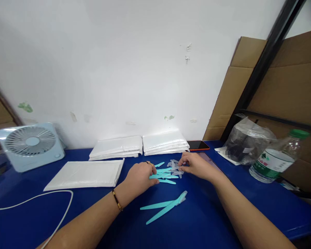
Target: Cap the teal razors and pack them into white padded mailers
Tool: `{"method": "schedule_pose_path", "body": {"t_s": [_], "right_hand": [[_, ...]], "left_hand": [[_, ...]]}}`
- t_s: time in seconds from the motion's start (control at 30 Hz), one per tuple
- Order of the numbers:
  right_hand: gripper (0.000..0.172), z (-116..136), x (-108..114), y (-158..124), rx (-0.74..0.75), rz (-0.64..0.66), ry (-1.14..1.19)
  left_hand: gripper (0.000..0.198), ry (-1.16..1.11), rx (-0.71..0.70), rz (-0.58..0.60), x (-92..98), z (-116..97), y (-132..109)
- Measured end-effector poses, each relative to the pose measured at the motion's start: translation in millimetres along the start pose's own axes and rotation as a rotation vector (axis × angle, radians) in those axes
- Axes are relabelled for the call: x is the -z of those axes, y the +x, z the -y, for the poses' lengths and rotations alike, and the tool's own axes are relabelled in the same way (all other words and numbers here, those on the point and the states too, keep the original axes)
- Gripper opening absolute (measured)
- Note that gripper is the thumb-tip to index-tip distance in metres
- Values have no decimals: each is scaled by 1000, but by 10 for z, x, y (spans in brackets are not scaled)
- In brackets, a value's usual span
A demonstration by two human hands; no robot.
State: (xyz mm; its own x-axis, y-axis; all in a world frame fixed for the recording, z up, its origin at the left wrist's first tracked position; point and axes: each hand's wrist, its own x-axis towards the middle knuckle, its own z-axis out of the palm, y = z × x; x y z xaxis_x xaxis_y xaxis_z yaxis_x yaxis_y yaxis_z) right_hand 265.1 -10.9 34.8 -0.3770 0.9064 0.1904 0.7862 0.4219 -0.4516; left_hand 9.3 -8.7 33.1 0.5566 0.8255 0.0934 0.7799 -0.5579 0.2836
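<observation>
A small pile of turquoise eyebrow razors (168, 176) lies on the blue table. My left hand (142, 174) is closed over the pile's left side, thumb and fingers around a razor handle. Just right of it is a heap of clear plastic blade caps (174, 165). Over that heap's right edge my right hand (193, 164) is closed in a pinch on a clear cap, partly hidden by the fingertips. Nearer to me, two eyebrow razors (164, 207) lie crossed at their capped ends, apart from both hands.
White padded packets lie in two stacks (116, 147) by the wall, with a single packet (84, 174) at left. A light blue fan (32, 145) and white cable (69, 204) are left. Phones (199, 145), a plastic-bagged item (245, 141) and a water bottle (276, 160) stand right.
</observation>
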Motion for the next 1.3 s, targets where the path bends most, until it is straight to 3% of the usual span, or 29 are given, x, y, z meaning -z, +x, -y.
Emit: {"method": "schedule_pose_path", "body": {"t_s": [0.07, 0.23, 0.33, 0.47, 0.67, 0.77, 0.87, 1.03, 1.3], "right_hand": [[12, 36, 26, -20, 43, 85, 31], [26, 139, 2, -67, 166, 481, 114], [27, 154, -48, -69, 174, 543, 109], [24, 119, -40, -58, 146, 444, 137], [16, -39, 38, -6, -39, 22, 49], [18, -63, 23, 22, -74, -85, 16], [21, -5, -2, 14, -28, -65, 82], [36, 116, -49, -22, 6, 116, 195], [31, 141, -247, 29, 24, 258, 211]], "left_hand": [[25, -41, -36, 60, 3, -80, -50], [38, -72, -91, 210, 4, -286, -194], [29, -77, -87, 255, -17, -317, -207], [15, -57, -87, 233, -26, -238, -146], [18, 35, -51, 65, 3, 10, -10], [20, 5, -38, 45, -22, 69, 25], [22, -40, -52, 41, -39, 65, 32], [23, -47, -79, 30, -22, 41, 35], [12, 46, -69, -22, -43, 79, 48]]}}
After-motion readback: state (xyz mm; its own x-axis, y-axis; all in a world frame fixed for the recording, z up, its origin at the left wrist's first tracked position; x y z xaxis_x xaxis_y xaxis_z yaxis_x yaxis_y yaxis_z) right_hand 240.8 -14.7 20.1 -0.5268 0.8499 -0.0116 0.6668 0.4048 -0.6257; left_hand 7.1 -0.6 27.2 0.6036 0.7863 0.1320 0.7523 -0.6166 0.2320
